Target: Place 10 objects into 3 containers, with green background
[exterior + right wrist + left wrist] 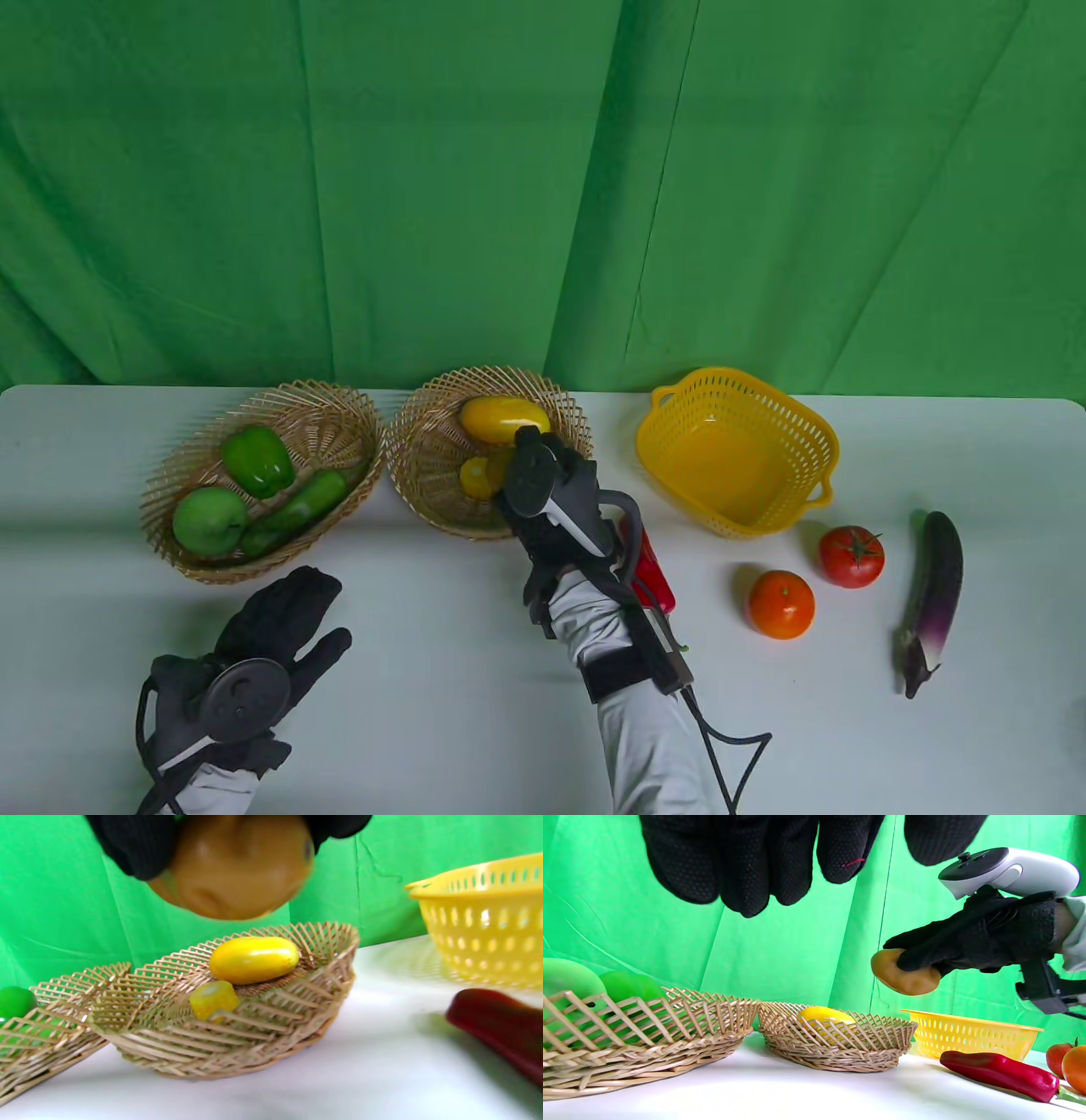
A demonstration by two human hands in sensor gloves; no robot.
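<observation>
My right hand (pixel 967 942) holds the potato (pixel 905 978) from above, fingers curled round it, above the middle basket (pixel 237 1035). It looks firm, smooth and light, so I judge a grip across its middle safest. My left hand (pixel 254 662) rests relaxed, holding nothing.

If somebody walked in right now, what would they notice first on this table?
Probably the right hand in the middle, holding a brown potato in the air above the middle wicker basket, which has two yellow things in it. Next, the left wicker basket full of green vegetables. Then the bright yellow plastic basket, empty, with a tomato, an orange and an eggplant on the table near it.
</observation>
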